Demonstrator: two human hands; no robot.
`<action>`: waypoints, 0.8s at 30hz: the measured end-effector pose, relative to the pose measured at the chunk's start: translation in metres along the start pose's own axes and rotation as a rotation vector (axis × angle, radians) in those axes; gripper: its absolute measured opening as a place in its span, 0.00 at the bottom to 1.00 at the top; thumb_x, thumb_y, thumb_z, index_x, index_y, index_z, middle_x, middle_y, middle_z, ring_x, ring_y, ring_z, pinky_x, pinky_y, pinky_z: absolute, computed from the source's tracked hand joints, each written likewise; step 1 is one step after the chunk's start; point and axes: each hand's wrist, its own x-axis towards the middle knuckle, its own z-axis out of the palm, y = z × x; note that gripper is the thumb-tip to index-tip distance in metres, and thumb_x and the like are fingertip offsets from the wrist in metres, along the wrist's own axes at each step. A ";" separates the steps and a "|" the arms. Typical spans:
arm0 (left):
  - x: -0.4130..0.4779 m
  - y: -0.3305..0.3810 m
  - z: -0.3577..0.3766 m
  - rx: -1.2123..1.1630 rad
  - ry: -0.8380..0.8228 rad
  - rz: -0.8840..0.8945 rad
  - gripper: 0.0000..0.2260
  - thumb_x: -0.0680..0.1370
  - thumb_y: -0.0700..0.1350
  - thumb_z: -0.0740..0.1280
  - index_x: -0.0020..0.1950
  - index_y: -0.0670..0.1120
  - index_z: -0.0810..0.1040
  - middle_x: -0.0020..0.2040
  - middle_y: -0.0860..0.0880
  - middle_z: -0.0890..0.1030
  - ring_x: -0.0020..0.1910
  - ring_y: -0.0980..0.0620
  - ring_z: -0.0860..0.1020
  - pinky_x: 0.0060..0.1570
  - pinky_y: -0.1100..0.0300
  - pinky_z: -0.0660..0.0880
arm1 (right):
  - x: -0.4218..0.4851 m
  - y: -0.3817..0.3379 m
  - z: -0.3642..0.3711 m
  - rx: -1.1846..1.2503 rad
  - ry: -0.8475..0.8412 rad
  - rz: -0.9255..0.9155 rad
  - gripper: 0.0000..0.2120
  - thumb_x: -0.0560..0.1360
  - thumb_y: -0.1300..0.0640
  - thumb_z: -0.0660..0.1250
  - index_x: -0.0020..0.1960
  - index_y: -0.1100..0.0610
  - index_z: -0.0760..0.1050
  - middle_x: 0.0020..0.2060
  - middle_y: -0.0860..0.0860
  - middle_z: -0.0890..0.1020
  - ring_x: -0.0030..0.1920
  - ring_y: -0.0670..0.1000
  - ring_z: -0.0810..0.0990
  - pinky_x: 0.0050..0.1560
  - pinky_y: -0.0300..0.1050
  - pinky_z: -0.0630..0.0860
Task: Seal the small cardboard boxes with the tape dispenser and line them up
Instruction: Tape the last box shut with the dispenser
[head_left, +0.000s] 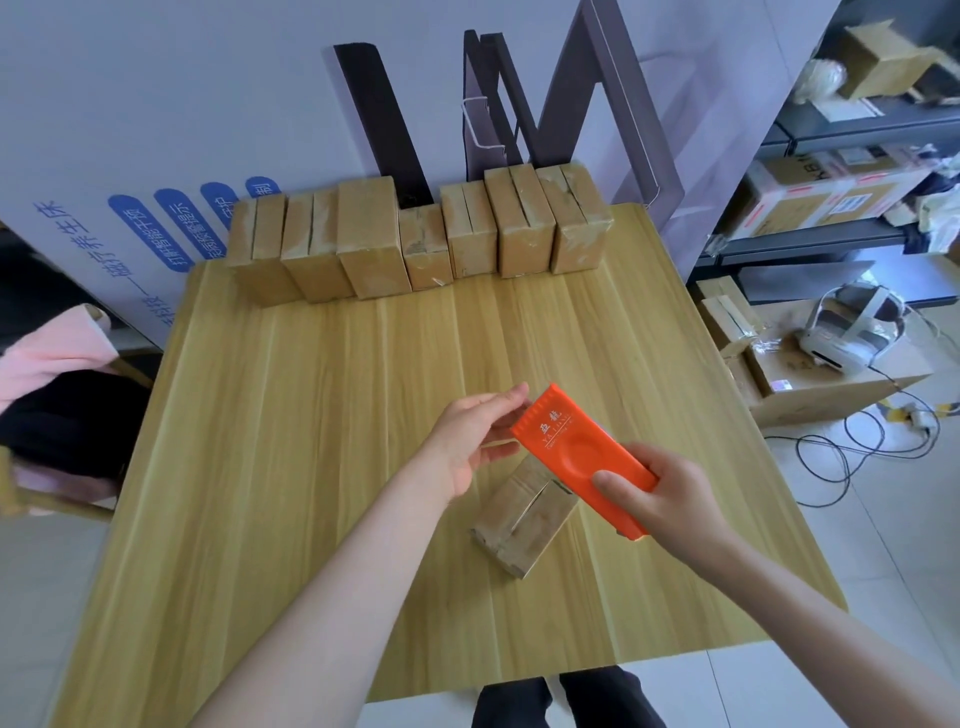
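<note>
Head view: left hand (475, 441), fingers loosely extended, touches the toothed end of the orange tape dispenser (574, 457). Just beneath, a small cardboard box (522, 522) lies on the table (311, 467). Right hand (670, 501) grips the dispenser's rear. A row of boxes (415, 239) lines the far edge.

You stand in a stockroom: metal shelves (831, 244) hold cartons (810, 192), an open box (821, 400) and cables (857, 441) lie on the tiled floor (883, 561)
</note>
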 end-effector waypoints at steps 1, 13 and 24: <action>0.002 0.002 0.001 -0.015 -0.013 -0.032 0.06 0.75 0.49 0.70 0.44 0.47 0.80 0.36 0.52 0.82 0.36 0.56 0.79 0.39 0.62 0.76 | 0.000 0.000 -0.001 -0.001 -0.004 -0.002 0.20 0.61 0.36 0.69 0.42 0.51 0.80 0.28 0.46 0.81 0.27 0.46 0.80 0.25 0.40 0.74; 0.027 0.016 0.008 0.141 0.053 -0.060 0.04 0.76 0.45 0.70 0.43 0.47 0.77 0.28 0.55 0.79 0.26 0.60 0.75 0.32 0.66 0.73 | 0.007 -0.007 -0.007 -0.108 0.009 0.028 0.13 0.69 0.46 0.75 0.48 0.53 0.81 0.30 0.46 0.81 0.28 0.41 0.80 0.26 0.34 0.73; 0.054 -0.008 0.027 0.311 0.247 -0.060 0.13 0.74 0.27 0.62 0.36 0.43 0.76 0.33 0.47 0.78 0.31 0.54 0.74 0.27 0.67 0.72 | 0.007 -0.031 -0.011 -0.395 -0.021 0.179 0.18 0.70 0.41 0.69 0.42 0.56 0.80 0.31 0.51 0.82 0.28 0.51 0.82 0.31 0.55 0.80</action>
